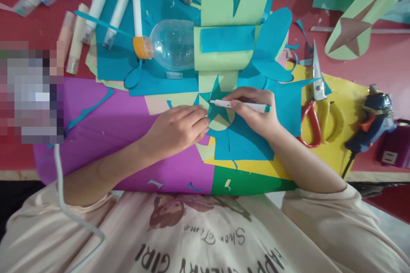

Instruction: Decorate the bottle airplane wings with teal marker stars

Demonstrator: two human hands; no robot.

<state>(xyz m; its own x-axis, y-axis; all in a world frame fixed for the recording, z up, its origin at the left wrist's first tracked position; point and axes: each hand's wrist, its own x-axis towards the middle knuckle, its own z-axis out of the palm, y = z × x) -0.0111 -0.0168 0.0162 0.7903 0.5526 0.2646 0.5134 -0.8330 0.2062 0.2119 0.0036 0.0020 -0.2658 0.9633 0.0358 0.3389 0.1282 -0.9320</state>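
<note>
A white marker with a green end is pinched in my right hand, its tip touching a dark green star on a light green paper strip. My left hand rests at the strip's left edge, fingers together and lying flat, fingertips against the paper. The strip joins a light green band wrapped around a clear plastic bottle, which lies on its side with an orange cap to the left. A blue paper rectangle sits on the band, and blue paper petal shapes stand out at its right.
Scissors with red and yellow handles lie right of my right hand. Farther right is a glue gun with its cord. Several white markers lie at upper left. Purple card and paper scraps lie underneath.
</note>
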